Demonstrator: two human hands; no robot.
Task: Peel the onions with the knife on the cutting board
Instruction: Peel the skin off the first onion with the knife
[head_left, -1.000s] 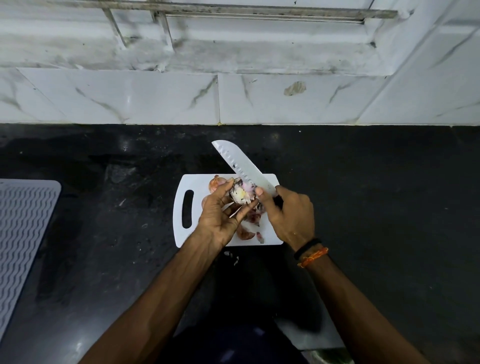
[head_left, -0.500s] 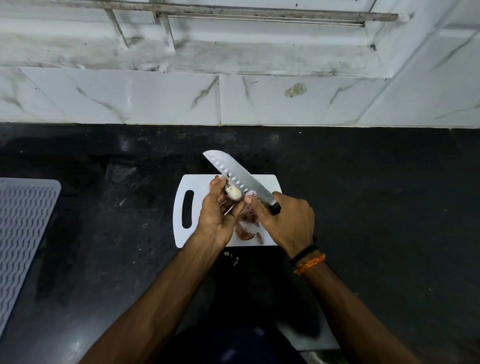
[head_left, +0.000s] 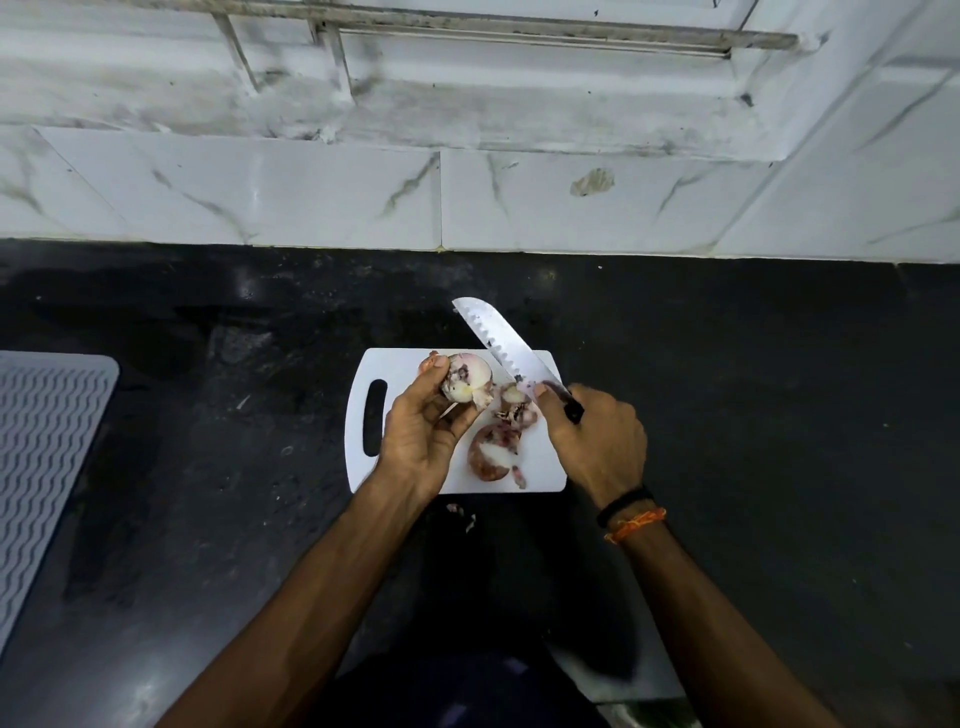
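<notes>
My left hand (head_left: 423, 441) held the half-peeled onion (head_left: 467, 382) in a closed grip above the cutting board (head_left: 400, 369); my right hand (head_left: 597, 441) gripped the knife (head_left: 501, 340) handle. I judged the onion light, firm and slippery where bared, so best pinched on its dry skin.

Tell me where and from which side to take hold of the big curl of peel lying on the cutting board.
Pinch the curl of peel at its raised left rim, coming from above and the near edge of the cutting board. It lies cupped and thin, so a thumb-and-finger pinch likely suits. That side is away from the knife in the right hand.
</notes>
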